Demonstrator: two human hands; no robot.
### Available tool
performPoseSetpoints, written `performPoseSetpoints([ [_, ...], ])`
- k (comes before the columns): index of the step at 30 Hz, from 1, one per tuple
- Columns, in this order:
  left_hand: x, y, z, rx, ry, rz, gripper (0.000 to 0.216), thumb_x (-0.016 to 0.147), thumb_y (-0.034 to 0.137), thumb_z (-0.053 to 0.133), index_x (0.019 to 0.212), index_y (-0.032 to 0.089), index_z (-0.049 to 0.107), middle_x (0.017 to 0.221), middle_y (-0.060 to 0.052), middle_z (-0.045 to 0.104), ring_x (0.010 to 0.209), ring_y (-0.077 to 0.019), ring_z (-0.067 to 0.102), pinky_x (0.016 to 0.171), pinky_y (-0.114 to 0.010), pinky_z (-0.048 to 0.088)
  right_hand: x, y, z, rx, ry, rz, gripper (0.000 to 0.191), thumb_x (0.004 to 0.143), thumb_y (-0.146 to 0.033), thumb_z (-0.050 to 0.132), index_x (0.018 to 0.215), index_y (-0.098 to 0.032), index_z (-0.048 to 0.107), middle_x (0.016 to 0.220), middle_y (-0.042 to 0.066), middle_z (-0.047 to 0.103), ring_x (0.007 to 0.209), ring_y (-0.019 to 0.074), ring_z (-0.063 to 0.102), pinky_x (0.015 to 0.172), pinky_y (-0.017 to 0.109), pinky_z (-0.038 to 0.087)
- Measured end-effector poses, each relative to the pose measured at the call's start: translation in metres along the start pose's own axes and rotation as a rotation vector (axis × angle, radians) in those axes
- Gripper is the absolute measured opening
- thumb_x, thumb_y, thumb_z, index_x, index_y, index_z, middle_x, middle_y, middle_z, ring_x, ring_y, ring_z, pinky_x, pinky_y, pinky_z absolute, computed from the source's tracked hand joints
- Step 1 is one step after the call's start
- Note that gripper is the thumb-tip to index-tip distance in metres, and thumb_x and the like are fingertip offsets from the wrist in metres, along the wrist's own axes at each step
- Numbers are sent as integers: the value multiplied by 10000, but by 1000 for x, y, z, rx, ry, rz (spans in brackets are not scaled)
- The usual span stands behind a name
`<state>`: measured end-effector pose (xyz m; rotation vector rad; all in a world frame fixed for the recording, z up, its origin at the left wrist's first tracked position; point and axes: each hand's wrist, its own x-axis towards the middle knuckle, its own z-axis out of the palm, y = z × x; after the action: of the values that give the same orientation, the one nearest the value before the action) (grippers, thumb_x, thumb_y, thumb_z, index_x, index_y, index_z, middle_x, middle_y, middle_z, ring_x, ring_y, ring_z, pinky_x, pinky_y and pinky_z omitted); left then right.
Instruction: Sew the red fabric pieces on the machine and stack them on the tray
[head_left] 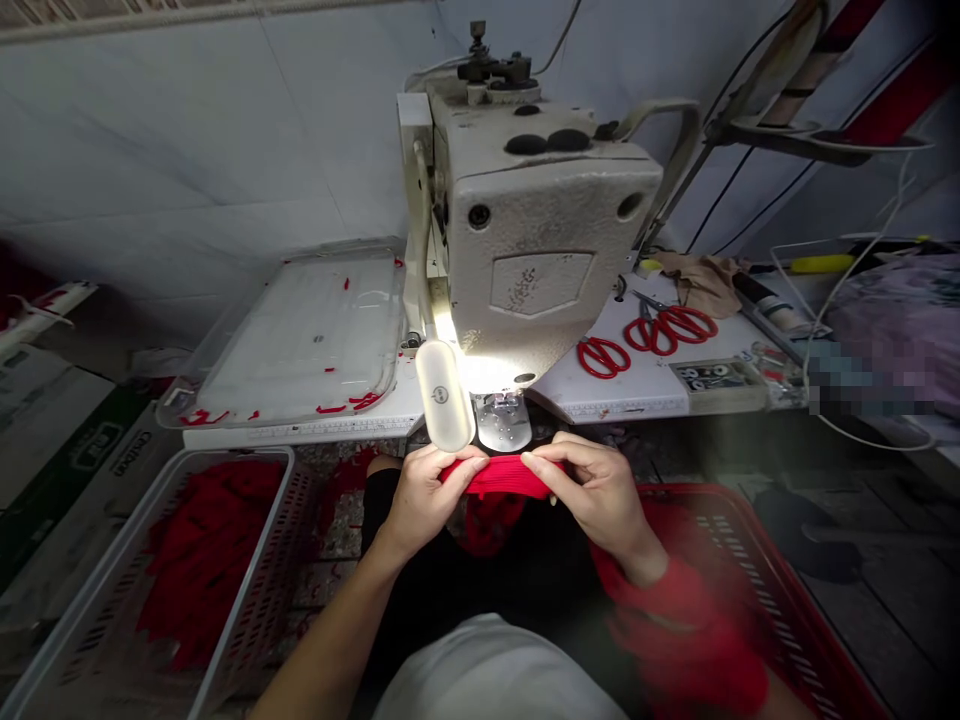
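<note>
A strip of red ribbed fabric [510, 476] is stretched between my two hands, just in front of the sewing machine [540, 230]. My left hand [431, 495] pinches its left end between thumb and fingers. The right end is pinched by my right hand [592, 490] in the same way. Beyond the fabric lies the shiny metal needle plate [504, 424], lit by a small lamp [442, 395] beside the machine head. More red cloth hangs below the strip, over my dark-clothed lap. Red fabric also surrounds my right forearm, blurred.
Left of my legs stands a white basket [289, 470] with red pieces. A red basket [795, 600] is at the right. Red-handled scissors [604, 357] and a small parts tray [716, 385] lie right of the machine; a clear plastic lid [300, 330] lies left. Thread cones stand upper right.
</note>
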<state>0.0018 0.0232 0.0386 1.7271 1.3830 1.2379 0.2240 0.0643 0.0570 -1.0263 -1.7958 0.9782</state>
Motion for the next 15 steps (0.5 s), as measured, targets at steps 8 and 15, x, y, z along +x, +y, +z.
performPoseSetpoints([
  [8, 11, 6, -1, -116, 9, -159, 201, 948, 299, 681, 831, 168, 778, 763, -23, 690, 743, -167, 620, 724, -268, 494, 8, 14, 2, 242, -14, 229, 270, 887, -422, 761, 778, -176, 782, 632, 19, 610, 473, 138, 521, 409, 266, 398],
  [15, 14, 10, -1, -134, 5, -269, 267, 949, 359, 661, 795, 150, 718, 771, -24, 668, 727, -160, 594, 686, -271, 481, 13, 24, 3, 442, 8, 387, 304, 815, -444, 829, 736, -159, 759, 572, 11, 628, 454, 123, 501, 369, 230, 391],
])
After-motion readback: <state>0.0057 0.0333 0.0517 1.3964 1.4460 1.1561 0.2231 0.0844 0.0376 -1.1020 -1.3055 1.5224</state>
